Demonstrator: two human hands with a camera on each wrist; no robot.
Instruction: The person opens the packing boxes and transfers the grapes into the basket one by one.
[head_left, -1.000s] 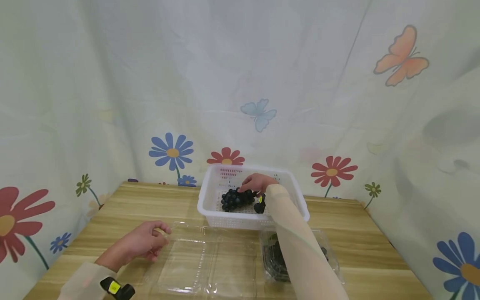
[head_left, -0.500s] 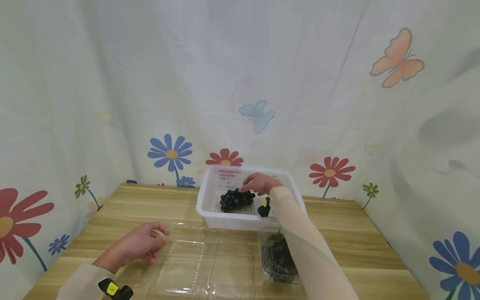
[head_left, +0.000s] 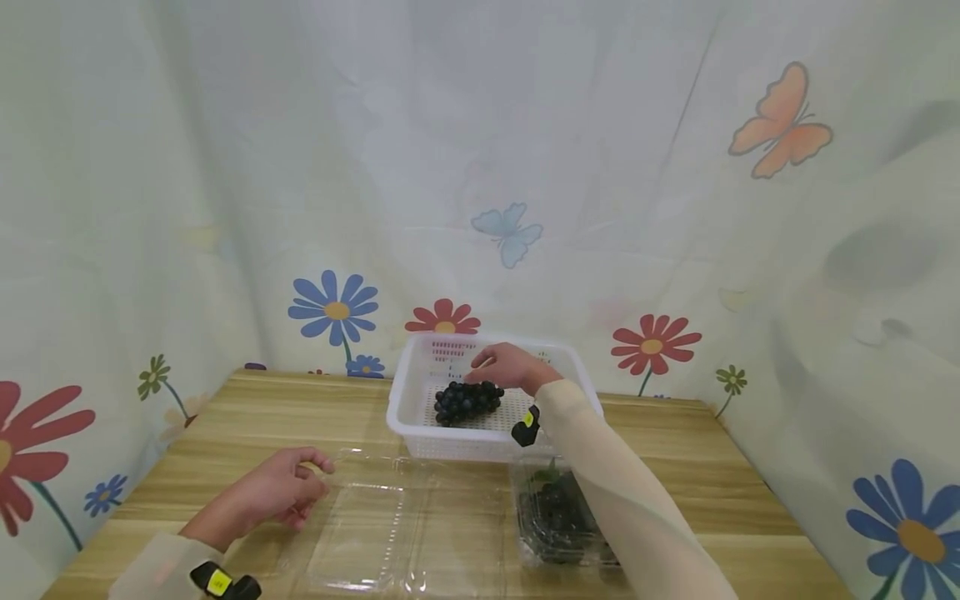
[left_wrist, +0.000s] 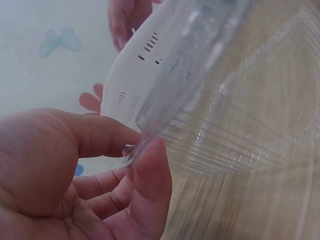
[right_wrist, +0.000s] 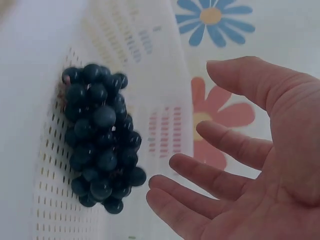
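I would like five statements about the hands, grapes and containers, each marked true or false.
1. The bunch of dark grapes lies inside the white basket. True.
2. The right hand grips the bunch of dark grapes. False: it holds nothing.
3. The left hand pinches the edge of the open container. True.
4. The open container is nearer the person than the white basket. True.
5. The filled container is left of the open container. False: it is right of it.

The left hand pinches a clear plastic container by its edge, over the wood-grained bench; past it I spot a white basket and the right hand.
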